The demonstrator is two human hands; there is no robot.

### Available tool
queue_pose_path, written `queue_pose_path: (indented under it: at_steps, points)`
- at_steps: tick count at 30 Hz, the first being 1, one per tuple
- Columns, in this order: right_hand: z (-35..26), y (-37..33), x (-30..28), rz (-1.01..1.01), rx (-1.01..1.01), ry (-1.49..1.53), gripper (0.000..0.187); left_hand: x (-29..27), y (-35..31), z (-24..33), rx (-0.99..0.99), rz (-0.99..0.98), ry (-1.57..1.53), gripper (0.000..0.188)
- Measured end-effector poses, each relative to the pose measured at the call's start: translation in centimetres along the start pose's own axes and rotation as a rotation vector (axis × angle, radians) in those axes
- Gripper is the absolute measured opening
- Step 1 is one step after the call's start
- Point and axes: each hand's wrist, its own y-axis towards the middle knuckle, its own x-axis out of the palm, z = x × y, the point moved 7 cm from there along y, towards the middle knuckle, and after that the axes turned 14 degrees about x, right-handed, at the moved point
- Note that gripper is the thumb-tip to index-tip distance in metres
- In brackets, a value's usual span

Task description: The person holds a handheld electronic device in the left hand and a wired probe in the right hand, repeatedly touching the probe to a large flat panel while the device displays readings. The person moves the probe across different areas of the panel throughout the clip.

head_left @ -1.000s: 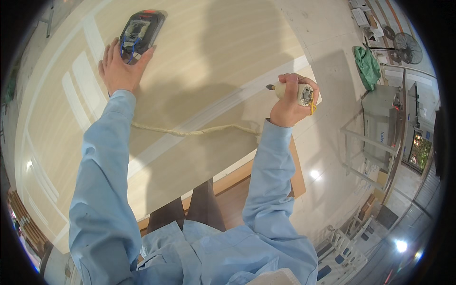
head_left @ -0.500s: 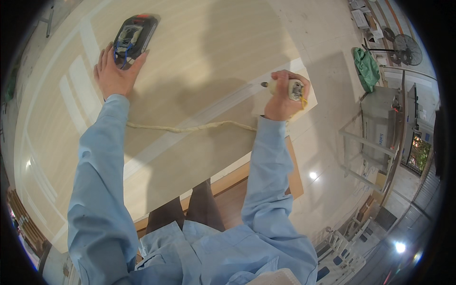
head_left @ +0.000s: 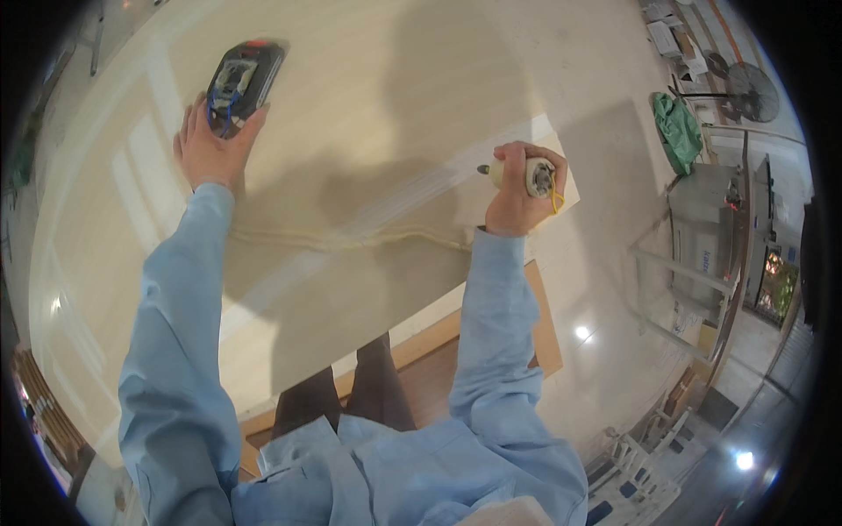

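My left hand [head_left: 211,149] is closed round the near end of a flat, rounded black device [head_left: 265,66] on the pale board [head_left: 368,114]. The device has a red mark at its far end, a cream-wrapped middle and blue wires. My right hand [head_left: 519,197], fingers wrapped, grips a cream cylindrical tool [head_left: 540,179] near the board's right corner. A dark tip sticks out at the tool's left, and a yellow wire loops from its right end. A cream cord [head_left: 351,240] runs across the board between my two arms; its ends are hidden.
Wood-coloured edging [head_left: 438,337] lies under the board's near side. Right of it, on the floor, are a green bag [head_left: 675,131], a black fan [head_left: 750,92], a pale metal frame [head_left: 675,272] and white chairs [head_left: 627,465]. Stacked brown slats [head_left: 44,403] stand at far left.
The board, the device and both hands appear slightly lower in view, as if the view shifted a little. Both grips stay the same.
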Motion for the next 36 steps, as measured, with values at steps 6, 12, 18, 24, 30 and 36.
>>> queue_pose_path:
  at_steps: [6,12,18,24,30,36]
  points:
    - [-0.9,-0.2,-0.5,0.0,0.008,-0.046,0.02,3.7,3.0,8.3,-0.079,0.008,0.027,0.101]
    - [0.2,0.7,-0.6,0.032,-0.023,0.057,0.02,5.6,3.8,12.7,0.111,-0.003,0.028,0.108]
    - [0.4,0.8,0.2,-0.012,0.011,-0.065,0.02,5.3,4.3,12.2,0.116,-0.028,0.02,0.098]
    - [-0.7,1.4,-0.9,0.001,-0.015,-0.055,0.018,5.4,4.5,12.8,0.1,-0.07,0.0,0.106]
    - [-0.6,2.5,-1.6,-0.003,-0.002,0.058,0.019,5.3,4.6,12.9,0.059,-0.124,0.009,0.106]
    - [0.3,3.8,-0.7,0.007,-0.004,-0.012,0.018,5.2,4.5,12.7,0.075,-0.082,0.03,0.107]
